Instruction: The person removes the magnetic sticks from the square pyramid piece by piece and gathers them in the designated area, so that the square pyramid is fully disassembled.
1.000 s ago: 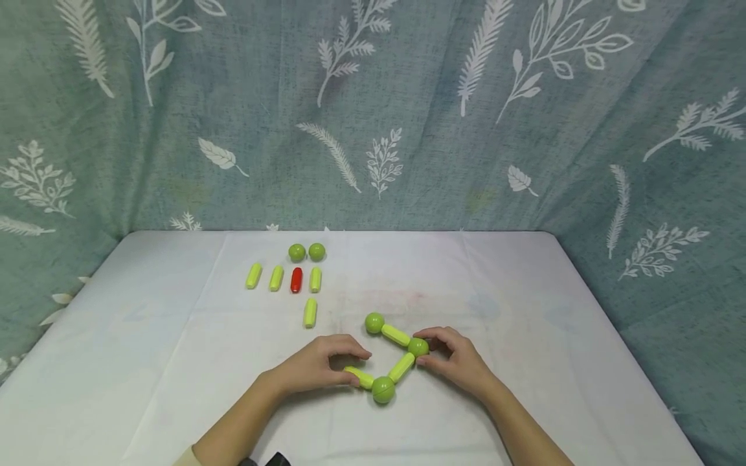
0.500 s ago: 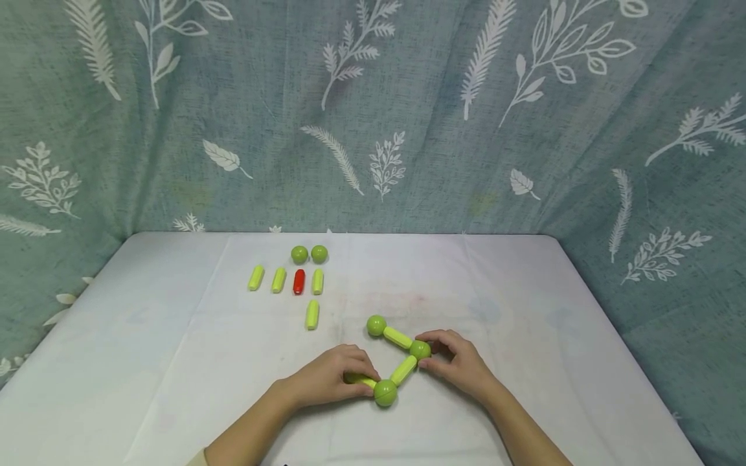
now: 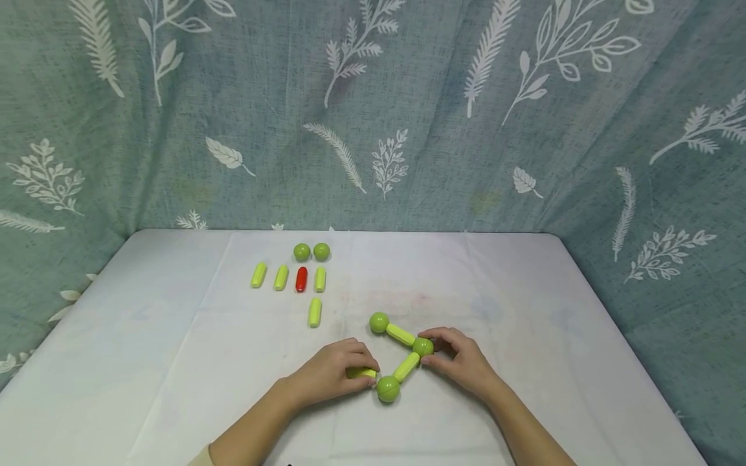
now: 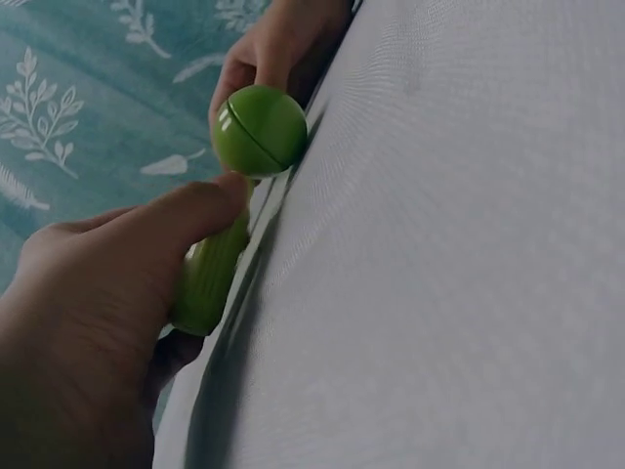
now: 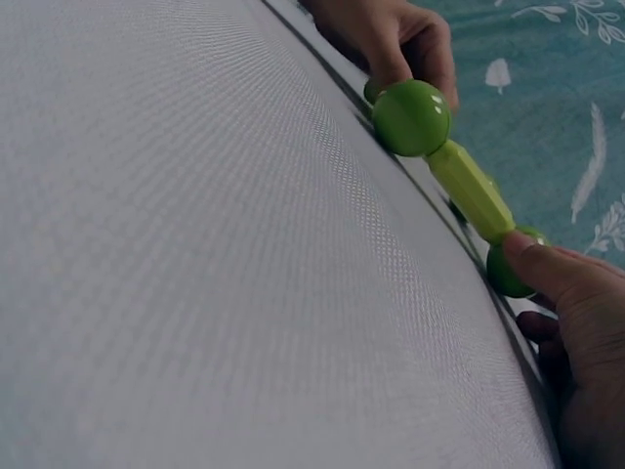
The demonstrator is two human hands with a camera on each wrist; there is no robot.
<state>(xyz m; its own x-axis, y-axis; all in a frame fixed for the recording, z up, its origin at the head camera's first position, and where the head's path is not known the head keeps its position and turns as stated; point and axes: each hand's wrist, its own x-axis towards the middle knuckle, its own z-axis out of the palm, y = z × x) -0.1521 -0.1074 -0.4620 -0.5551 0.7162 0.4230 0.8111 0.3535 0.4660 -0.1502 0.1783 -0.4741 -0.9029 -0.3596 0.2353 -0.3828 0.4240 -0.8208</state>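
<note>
My left hand [image 3: 333, 371] pinches a short yellow-green rod [image 3: 362, 373] between thumb and fingers. One end of that rod points at the near green ball [image 3: 388, 389]; in the left wrist view my thumb hides whether they touch. My right hand [image 3: 463, 364] grips another green ball [image 3: 422, 347] at the right corner. A yellow-green rod [image 3: 406, 367] joins these two balls. From the right-hand ball a further rod [image 3: 401, 334] runs up and left to a third green ball [image 3: 379, 322]. In the right wrist view, the joining rod [image 5: 471, 191] shows ridged sides.
Farther back on the white-covered table [image 3: 495, 291] lie two loose green balls [image 3: 302, 252], several yellow-green rods [image 3: 259, 275] and one red rod [image 3: 301, 279]. One rod [image 3: 315, 312] lies nearer my left hand. A patterned teal curtain [image 3: 262, 116] hangs behind and beside the table.
My left hand moved right along the rod and closed its fingers on it, and the rod has turned slightly. My right hand keeps its grip on the corner ball.
</note>
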